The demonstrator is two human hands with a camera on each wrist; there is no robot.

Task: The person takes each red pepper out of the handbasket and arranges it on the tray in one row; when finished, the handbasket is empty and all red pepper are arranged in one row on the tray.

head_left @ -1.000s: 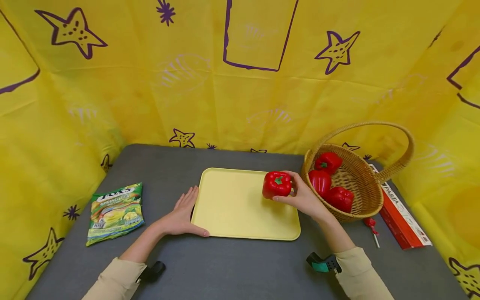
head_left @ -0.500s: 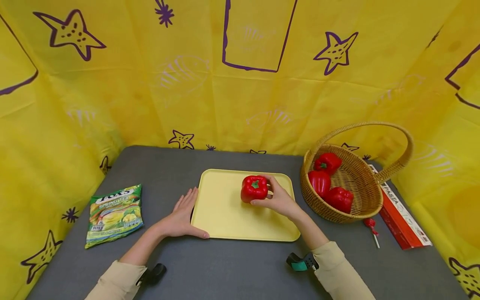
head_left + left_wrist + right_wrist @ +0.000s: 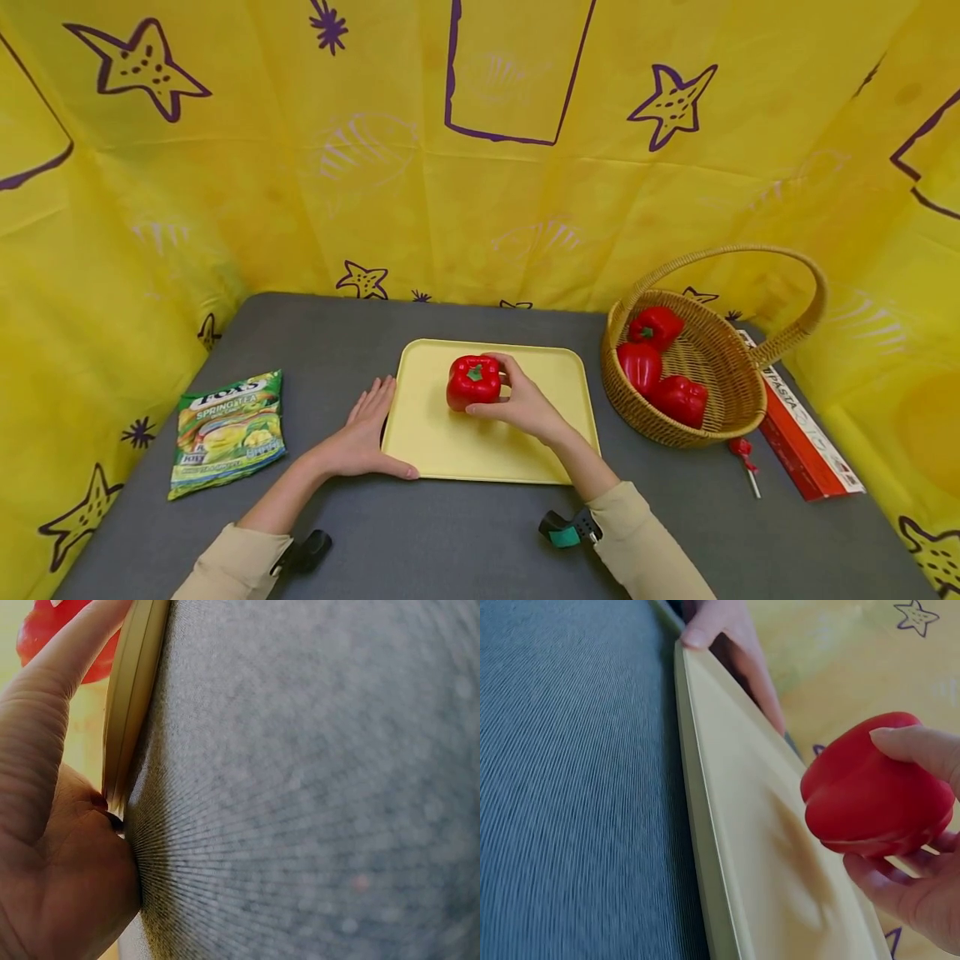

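Note:
My right hand grips a red bell pepper from its right side, thumb in front and fingers behind, the green stem facing up. In the right wrist view the pepper hangs above the pale yellow tray, its shadow falling on the surface. My left hand rests with straight fingers along the left edge of the tray, its thumb at the front left corner. The left wrist view shows that thumb beside the tray's rim.
Right of the tray stands a wicker basket with a tall handle and several red peppers inside. Beyond it lie a red pasta box and a red lollipop. A green candy bag is at the left. Yellow cloth hangs behind.
My right hand has carried the bell pepper leftward across the tray, from near its right end to left of its middle. The left hand has stayed at the tray's left edge.

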